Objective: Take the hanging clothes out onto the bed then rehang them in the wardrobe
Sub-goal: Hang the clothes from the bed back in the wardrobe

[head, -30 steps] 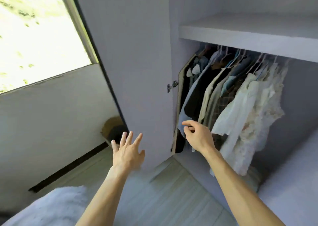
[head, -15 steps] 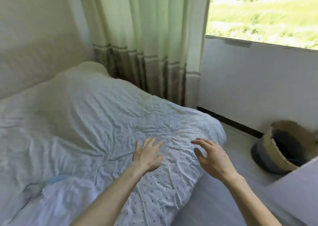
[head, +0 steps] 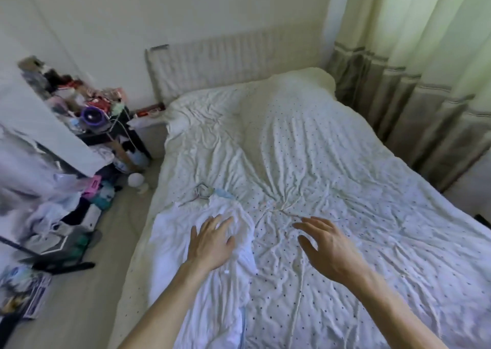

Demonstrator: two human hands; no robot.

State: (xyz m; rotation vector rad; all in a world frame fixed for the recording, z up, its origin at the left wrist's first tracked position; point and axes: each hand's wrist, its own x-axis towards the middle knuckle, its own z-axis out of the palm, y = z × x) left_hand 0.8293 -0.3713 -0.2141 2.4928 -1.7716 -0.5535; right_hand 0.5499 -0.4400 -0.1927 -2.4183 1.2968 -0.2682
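A white garment (head: 175,245) lies flat on the near left part of the bed (head: 332,168), which is covered by a crumpled dotted white duvet. Wire hangers (head: 200,191) poke out at the garment's top, with a bit of light blue fabric (head: 223,193) beside them. My left hand (head: 211,242) hovers over the garment with fingers spread and holds nothing. My right hand (head: 326,245) hangs over the duvet to the right, fingers relaxed and slightly bent, also holding nothing. The wardrobe is out of view.
A cluttered black shelf unit (head: 101,115) stands at the left of the bed's head. Bags, shoes and loose items (head: 61,216) litter the floor on the left. A radiator (head: 231,61) is behind the bed. Curtains (head: 425,83) hang at the right.
My view has swung from the open wardrobe to the bed and further left along it. Both hands stay in front of me, holding nothing, and now hover over the white garment and duvet.
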